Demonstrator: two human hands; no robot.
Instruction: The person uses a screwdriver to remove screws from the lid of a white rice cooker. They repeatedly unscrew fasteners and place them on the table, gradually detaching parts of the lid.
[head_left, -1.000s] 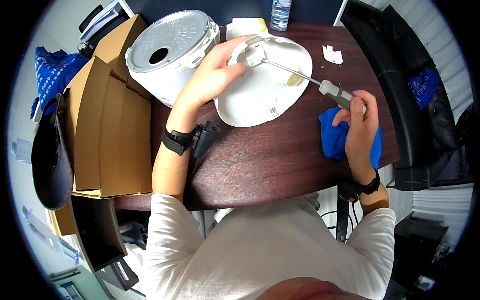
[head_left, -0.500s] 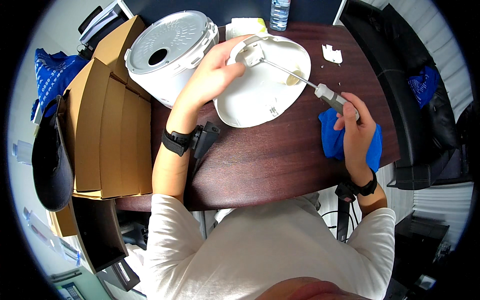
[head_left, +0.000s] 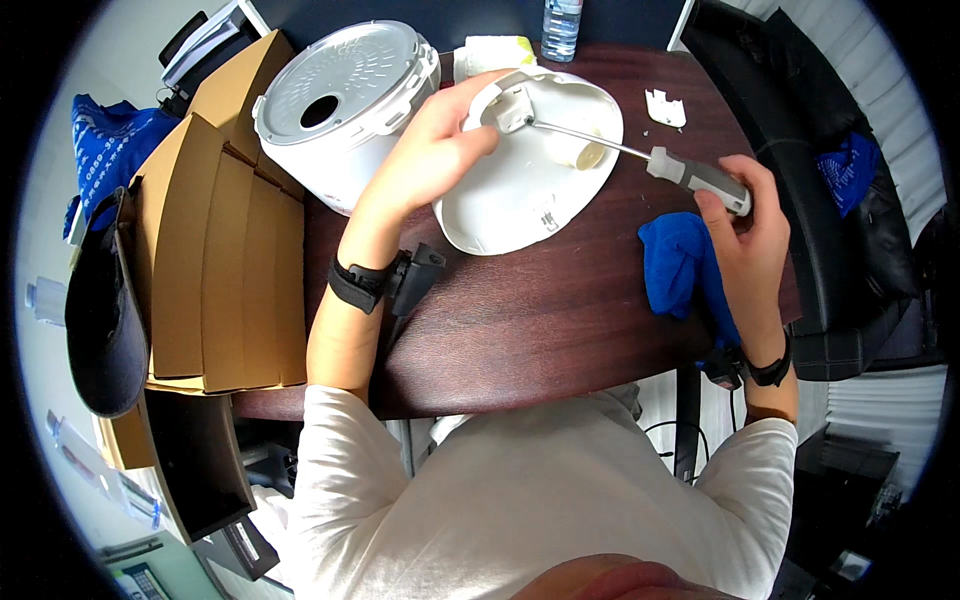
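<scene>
My left hand (head_left: 447, 146) grips the upper left rim of a white oval plastic cover (head_left: 510, 205), its hollow inside facing up. The thumb lies inside the rim; the other fingers are partly hidden behind it. My right hand (head_left: 752, 225) is closed around the grey and white handle of a screwdriver (head_left: 700, 180). The shaft reaches left across the cover, and its tip meets a small white block (head_left: 512, 108) inside the cover near my left hand. A pale cylindrical part (head_left: 580, 152) sits in the cover beneath the shaft.
Left of the cover stands a white appliance body (head_left: 345, 110) with a grey perforated top. Cardboard boxes (head_left: 220, 270) line the left side. A blue cloth (head_left: 675, 262) lies by my right wrist. A broken white piece (head_left: 665, 108) and a water bottle (head_left: 561, 30) are farther back.
My right hand and the screwdriver handle have swung right and slightly up, so the shaft lies flatter. The tip stays at the white block. My left hand and the cover have barely shifted.
</scene>
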